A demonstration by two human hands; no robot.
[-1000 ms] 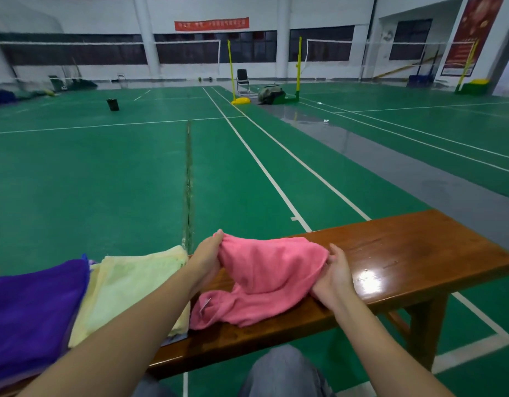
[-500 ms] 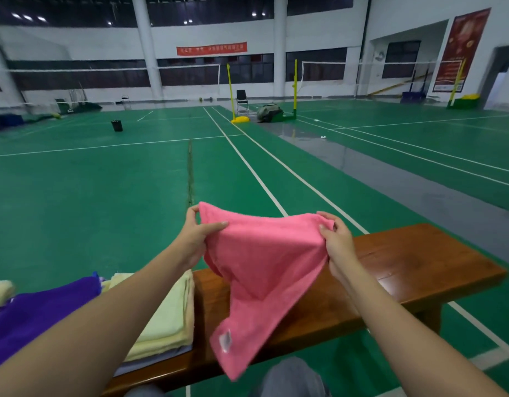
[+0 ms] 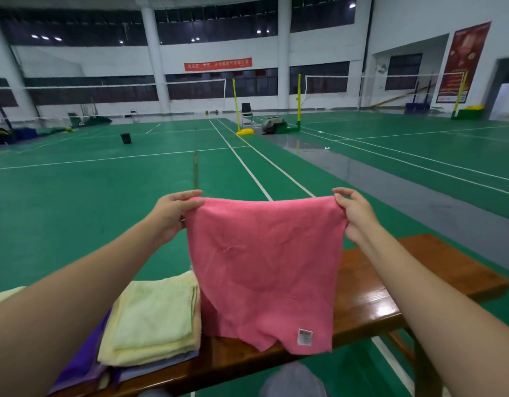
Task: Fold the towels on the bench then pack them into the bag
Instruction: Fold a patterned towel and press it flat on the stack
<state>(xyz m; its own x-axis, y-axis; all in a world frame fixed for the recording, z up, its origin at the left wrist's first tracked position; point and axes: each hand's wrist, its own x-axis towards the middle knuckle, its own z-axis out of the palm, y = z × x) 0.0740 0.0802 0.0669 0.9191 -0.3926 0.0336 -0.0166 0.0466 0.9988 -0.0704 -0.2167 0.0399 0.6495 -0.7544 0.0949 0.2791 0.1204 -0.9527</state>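
The pink towel point(image 3: 264, 267) hangs spread in the air over the surface point(image 3: 405, 282), its top edge running left to right, its labelled bottom edge dangling by the near side of the wood. My left grip point(image 3: 173, 213) pinches the top left corner, my right grip point(image 3: 355, 216) the top right, both level, neither nearer. The cloth drops straight below them, so I judge the fold means bringing corner to corner. A folded yellow towel point(image 3: 156, 316) lies just left, on a purple one point(image 3: 81, 368). I see no bag.

Green court floor point(image 3: 75, 196), black bin point(image 3: 126, 138), yellow net post point(image 3: 235, 104), folding chair point(image 3: 246, 113), red banner point(image 3: 218, 63) on far wall
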